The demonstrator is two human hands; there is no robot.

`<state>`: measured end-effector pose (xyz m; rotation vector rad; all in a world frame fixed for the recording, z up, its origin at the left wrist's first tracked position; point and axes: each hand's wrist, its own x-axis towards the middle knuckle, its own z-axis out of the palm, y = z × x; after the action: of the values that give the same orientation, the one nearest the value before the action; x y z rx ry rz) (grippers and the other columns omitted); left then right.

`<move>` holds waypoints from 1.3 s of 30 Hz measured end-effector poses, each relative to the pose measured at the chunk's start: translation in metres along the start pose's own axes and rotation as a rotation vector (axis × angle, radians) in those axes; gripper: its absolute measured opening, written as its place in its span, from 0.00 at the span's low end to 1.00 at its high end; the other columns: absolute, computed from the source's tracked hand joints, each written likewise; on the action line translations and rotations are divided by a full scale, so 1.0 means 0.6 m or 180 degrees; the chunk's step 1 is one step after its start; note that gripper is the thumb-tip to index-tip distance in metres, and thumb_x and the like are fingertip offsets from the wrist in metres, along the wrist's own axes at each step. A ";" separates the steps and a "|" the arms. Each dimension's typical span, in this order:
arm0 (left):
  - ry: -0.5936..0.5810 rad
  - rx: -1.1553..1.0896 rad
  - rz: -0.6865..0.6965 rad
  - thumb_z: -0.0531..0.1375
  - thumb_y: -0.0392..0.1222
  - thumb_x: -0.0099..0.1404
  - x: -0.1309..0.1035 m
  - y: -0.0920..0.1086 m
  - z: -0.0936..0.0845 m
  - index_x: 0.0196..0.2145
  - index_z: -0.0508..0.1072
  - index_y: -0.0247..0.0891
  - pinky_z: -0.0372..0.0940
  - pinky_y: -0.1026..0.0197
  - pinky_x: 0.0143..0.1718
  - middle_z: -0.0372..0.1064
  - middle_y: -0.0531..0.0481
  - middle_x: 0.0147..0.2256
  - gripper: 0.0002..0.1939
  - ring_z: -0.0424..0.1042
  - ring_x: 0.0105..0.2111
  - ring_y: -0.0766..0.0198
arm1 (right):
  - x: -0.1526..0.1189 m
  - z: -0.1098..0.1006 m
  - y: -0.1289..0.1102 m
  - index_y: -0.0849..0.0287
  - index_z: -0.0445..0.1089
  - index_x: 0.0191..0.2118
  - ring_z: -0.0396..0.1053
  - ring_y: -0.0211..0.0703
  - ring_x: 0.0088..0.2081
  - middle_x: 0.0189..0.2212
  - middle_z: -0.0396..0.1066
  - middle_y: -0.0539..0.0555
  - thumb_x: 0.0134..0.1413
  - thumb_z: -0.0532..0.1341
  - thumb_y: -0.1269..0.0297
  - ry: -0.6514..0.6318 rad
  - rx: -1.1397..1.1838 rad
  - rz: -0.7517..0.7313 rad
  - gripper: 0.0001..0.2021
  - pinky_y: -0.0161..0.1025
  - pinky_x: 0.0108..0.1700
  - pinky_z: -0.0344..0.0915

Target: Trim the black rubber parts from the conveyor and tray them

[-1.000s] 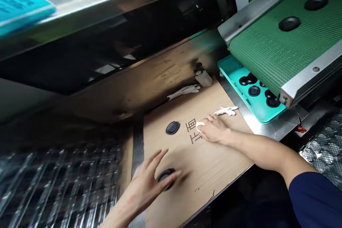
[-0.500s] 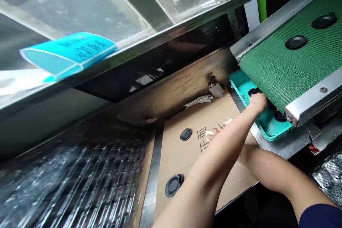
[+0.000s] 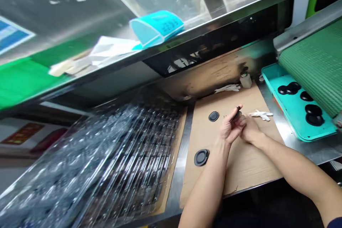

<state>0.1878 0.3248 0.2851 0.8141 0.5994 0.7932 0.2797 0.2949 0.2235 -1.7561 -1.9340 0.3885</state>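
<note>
My left hand [image 3: 230,128] is raised over the cardboard with a small black disc-like part [image 3: 236,113] pinched in its fingers, tilted nearly edge-on. Close against it, my right hand [image 3: 249,130] is curled, its fingertips partly hidden behind the left; what it holds, if anything, cannot be made out. A black round lid-like part [image 3: 213,116] lies flat on the cardboard sheet [image 3: 253,164] to the left of my hands. Nearer to me is another black part [image 3: 201,157] with a tab at its edge. A crumpled white glove [image 3: 261,114] rests just right of my hands.
At right, a teal tray [image 3: 284,108] holding several black parts [image 3: 313,109] stands beneath the end of a green conveyor belt [image 3: 317,57]. Stacked clear plastic trays [image 3: 128,164] fill the left. A small bottle [image 3: 245,80] and a white glove [image 3: 227,88] sit at the back, below a metal shelf [image 3: 203,34].
My left hand has come back from the teal tray to above the cardboard, bringing a black part. Both hands are now together. The view has swung left.
</note>
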 end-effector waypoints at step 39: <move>0.1288 0.2671 0.1999 0.74 0.63 0.56 0.005 -0.041 -0.124 0.64 0.71 0.46 0.64 0.40 0.66 0.73 0.39 0.61 0.43 0.69 0.65 0.43 | 0.026 -0.096 0.054 0.54 0.72 0.42 0.74 0.45 0.35 0.34 0.75 0.53 0.68 0.62 0.47 0.1161 0.0807 0.0258 0.15 0.42 0.39 0.71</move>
<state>0.1447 0.3465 0.2229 1.6787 1.0922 1.3205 0.3370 0.3079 0.2577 -1.6132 -1.4940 0.3012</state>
